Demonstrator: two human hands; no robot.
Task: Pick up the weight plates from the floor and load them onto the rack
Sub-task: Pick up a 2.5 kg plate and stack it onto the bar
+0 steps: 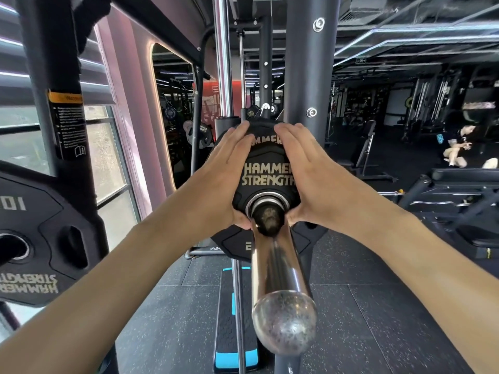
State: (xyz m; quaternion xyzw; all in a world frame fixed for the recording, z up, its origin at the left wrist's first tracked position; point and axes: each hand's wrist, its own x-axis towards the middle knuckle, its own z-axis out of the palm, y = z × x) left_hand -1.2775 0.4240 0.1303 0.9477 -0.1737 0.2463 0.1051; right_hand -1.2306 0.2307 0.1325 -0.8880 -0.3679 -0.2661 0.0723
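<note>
Two hands on one small weight plate (266, 171), already threaded on the chrome peg (280, 268) of the rack (310, 76). Left hand (224, 168) and right hand (305, 171) press its opposite edges, fingers (237, 136) extended along the rim, thumbs underneath. Larger plate (235, 241) sits directly behind it.

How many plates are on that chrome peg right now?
2 visible: a small plate in front, held by the left hand and right hand, and a larger plate behind it on the peg. More may hide behind.
</note>
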